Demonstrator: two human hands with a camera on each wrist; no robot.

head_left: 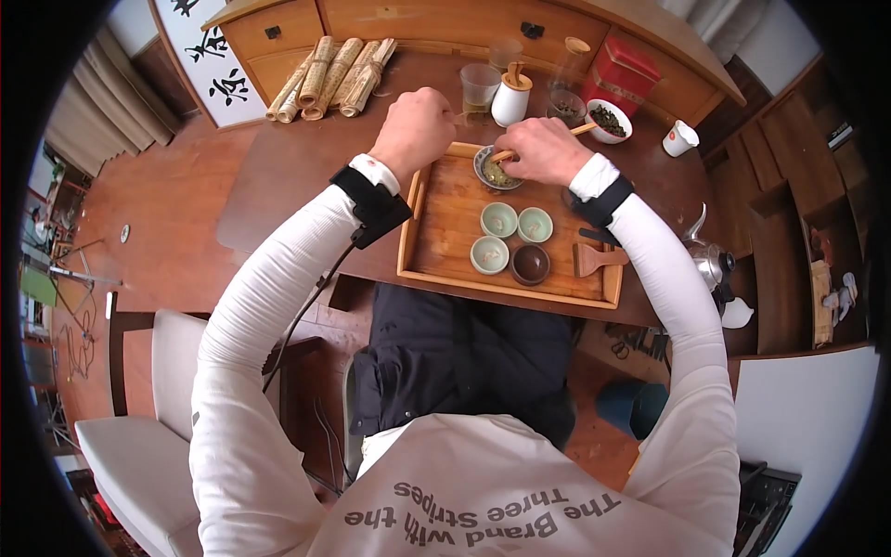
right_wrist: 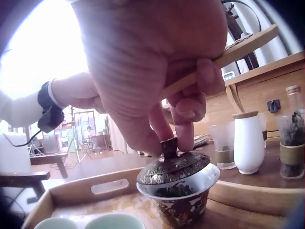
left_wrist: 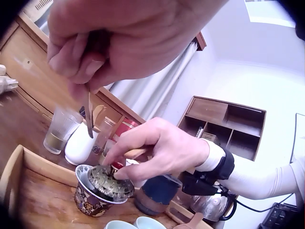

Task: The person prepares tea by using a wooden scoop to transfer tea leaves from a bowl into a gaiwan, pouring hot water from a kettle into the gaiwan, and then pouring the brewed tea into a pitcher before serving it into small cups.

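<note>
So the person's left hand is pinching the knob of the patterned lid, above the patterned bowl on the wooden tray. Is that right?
Not quite: it is the right hand that pinches the knob. The right wrist view shows this, with the patterned lid above the patterned bowl on the wooden tray, as you say.

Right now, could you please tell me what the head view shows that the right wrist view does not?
Only the head view shows the dark brown cup, the red box and the metal kettle.

Only the right wrist view shows the gaiwan's patterned outer wall and the leaves under its tilted lid.

Both show the wooden tray, pale green cups, the white jar, the left hand, and the right hand with a wooden scoop.
</note>
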